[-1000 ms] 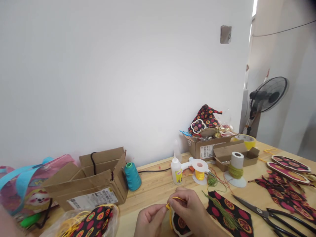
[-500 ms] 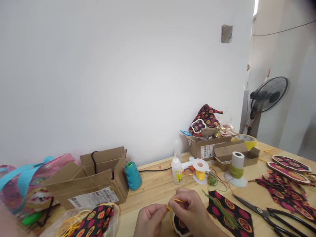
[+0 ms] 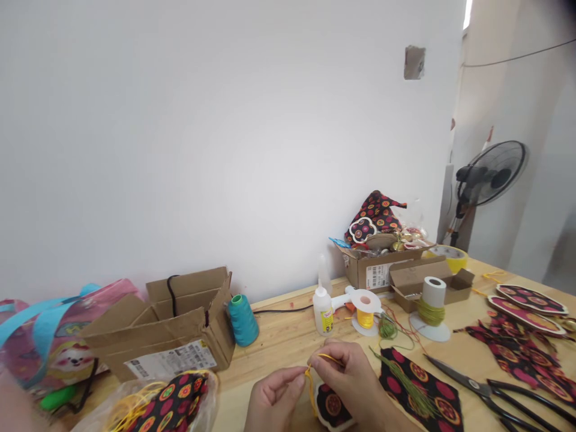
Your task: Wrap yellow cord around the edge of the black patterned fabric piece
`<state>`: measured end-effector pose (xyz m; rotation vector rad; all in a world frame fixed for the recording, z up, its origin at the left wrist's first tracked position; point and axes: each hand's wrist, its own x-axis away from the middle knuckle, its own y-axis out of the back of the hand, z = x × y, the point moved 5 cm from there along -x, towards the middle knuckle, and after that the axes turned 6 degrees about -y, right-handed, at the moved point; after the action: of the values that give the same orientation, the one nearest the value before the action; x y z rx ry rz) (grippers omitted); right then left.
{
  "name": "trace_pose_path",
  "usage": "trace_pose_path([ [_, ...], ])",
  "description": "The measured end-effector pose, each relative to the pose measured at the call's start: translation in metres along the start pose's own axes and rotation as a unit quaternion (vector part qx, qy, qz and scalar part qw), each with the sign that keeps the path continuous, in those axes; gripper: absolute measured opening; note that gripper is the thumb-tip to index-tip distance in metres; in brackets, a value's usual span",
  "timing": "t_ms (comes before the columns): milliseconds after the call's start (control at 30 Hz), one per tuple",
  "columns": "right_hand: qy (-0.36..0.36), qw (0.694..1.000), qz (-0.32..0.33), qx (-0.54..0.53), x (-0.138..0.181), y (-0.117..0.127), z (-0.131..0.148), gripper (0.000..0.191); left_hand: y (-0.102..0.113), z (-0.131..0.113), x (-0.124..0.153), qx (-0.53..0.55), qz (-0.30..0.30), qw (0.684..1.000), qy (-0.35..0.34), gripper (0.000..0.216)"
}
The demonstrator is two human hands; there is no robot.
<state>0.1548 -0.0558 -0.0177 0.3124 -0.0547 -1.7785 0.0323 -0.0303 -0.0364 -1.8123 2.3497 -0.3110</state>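
Both my hands low at the near edge of the wooden table point(image 3: 279, 342). Left hand point(image 3: 274, 399) pinched narrow on the yellow cord point(image 3: 310, 384); right hand point(image 3: 353, 381) closed on the same cord, a small loop of it arching over my fingers. Under them, touching my right hand, the patterned fabric piece point(image 3: 330, 408), black with red and orange circles, white-edged.

Progress, as I judge it: cord is at the piece's top and looks mid-knot, not yet tied off. One flat patterned cloth point(image 3: 423, 387) with a green tassel point(image 3: 402, 381) lying on it sits just right, scissors point(image 3: 486, 390) beyond it, more patterned cut-outs point(image 3: 531, 300) at far right.

Containers: near left, a clear plastic bag point(image 3: 148, 402) holding yellow cord and patterned fabric. Behind it an open cardboard box point(image 3: 171, 330), contents hidden. Pink bag point(image 3: 54, 342) with blue straps at far left, contents unclear.

Mid-table: teal thread cone point(image 3: 243, 321), glue bottle point(image 3: 323, 312), yellow spool point(image 3: 364, 312), green spool point(image 3: 431, 306). By the wall, a carton point(image 3: 378, 270) heaped with patterned fabric; beside it a shallow open box point(image 3: 450, 282). Standing fan point(image 3: 488, 171) farthest right
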Motion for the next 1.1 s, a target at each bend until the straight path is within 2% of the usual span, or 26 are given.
trace_pose_path([
  [200, -0.023, 1.0, -0.004, -0.014, 0.0, 0.001, 0.001, 0.021, 0.001, 0.002, 0.0, -0.026, 0.015, 0.999, -0.03, 0.02],
  [333, 0.005, 0.999, -0.035, 0.003, 0.0, 0.004, 0.005, 0.023, 0.001, 0.0, 0.001, -0.039, 0.012, 0.998, -0.044, 0.018],
  [433, 0.029, 0.998, -0.042, 0.021, 0.001, 0.005, 0.006, 0.024, 0.001, 0.002, 0.001, -0.015, 0.017, 0.999, -0.025, 0.018],
  [800, 0.066, 0.996, 0.008, 0.055, 0.003, 0.001, 0.011, 0.023, -0.001, 0.009, -0.002, 0.078, 0.022, 0.996, 0.037, 0.016],
  [900, 0.059, 0.997, 0.004, 0.05, 0.003, 0.002, 0.009, 0.023, -0.002, 0.01, -0.001, 0.046, 0.036, 0.997, 0.053, 0.019],
  [1000, 0.043, 0.998, 0.005, 0.037, 0.001, 0.003, 0.005, 0.021, -0.003, 0.014, 0.0, -0.005, 0.076, 0.994, 0.072, 0.026],
  [1100, 0.026, 0.999, 0.013, 0.028, 0.0, 0.002, 0.001, 0.022, -0.001, 0.018, 0.0, -0.012, 0.098, 0.992, 0.077, 0.027],
])
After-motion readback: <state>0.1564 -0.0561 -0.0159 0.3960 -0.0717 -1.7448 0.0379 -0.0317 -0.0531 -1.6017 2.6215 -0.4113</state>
